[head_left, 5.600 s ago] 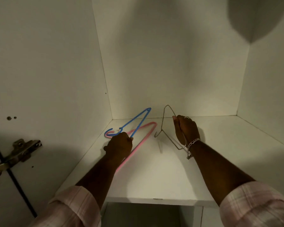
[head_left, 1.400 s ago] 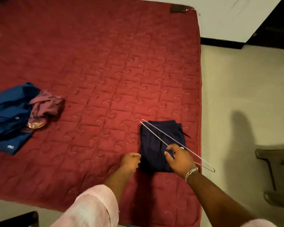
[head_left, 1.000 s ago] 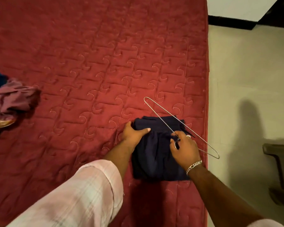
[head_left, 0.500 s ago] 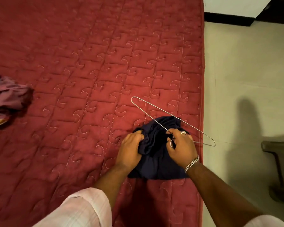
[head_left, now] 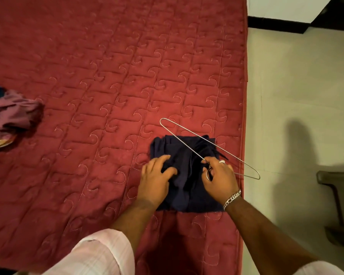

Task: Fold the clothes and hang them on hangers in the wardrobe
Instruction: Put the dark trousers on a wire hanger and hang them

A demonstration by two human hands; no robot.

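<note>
The folded navy garment (head_left: 184,171) lies on the red quilted bed (head_left: 87,76), close to its right edge and near the front edge. It looks soft, light and limp; I judge it will sag and lose its fold if lifted by one corner, so it is best taken by the folded edge or with a hand under the middle. The wire hanger (head_left: 187,133) is thin, stiff and light, likely springy, and best held at the neck by the hook.

The left hand (head_left: 157,179) rests on the garment's left part, fingers spread and slightly bent, pressing the cloth without gripping it. The right hand (head_left: 219,177) has its fingers curled round the hanger at the hook, and the hanger's triangle reaches out over the garment's far side and past the bed's right edge.

A crumpled purple garment (head_left: 12,114) lies at the bed's left edge, well apart.
</note>
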